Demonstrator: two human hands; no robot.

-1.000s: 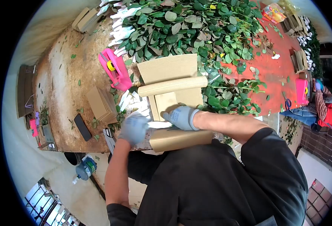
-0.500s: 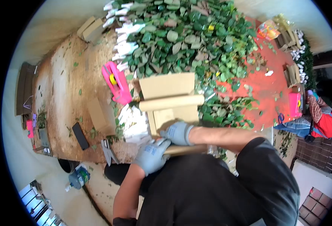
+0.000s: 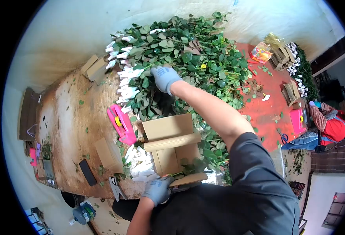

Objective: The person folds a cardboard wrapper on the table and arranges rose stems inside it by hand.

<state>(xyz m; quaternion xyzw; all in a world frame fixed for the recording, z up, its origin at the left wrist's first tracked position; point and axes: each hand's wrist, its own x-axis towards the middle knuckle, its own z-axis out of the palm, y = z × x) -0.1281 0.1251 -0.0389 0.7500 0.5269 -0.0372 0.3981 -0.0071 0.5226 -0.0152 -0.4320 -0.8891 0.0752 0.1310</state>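
Left of the open cardboard box (image 3: 168, 128), pink tape dispenser (image 3: 128, 137) on the tabletop (image 3: 63, 129). At the box's near left corner, left hand (image 3: 157, 191), cannot tell its grip. Beyond the box, right hand (image 3: 166, 79) among leafy stems (image 3: 219, 76), grip likewise unreadable.

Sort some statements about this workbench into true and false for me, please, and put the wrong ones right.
1. The right hand is at the heap of leafy stems. True.

2. The left hand holds the scissors. False: it is at the near left corner of the open cardboard box, and the scissors lie on the red surface.

3. A dark, flat, phone-like slab lies left of the box in the picture. True.

4. The tape dispenser nearest the box is green. False: it is pink, with a yellow roll.

5. Another person in a red top is at the right of the picture. True.
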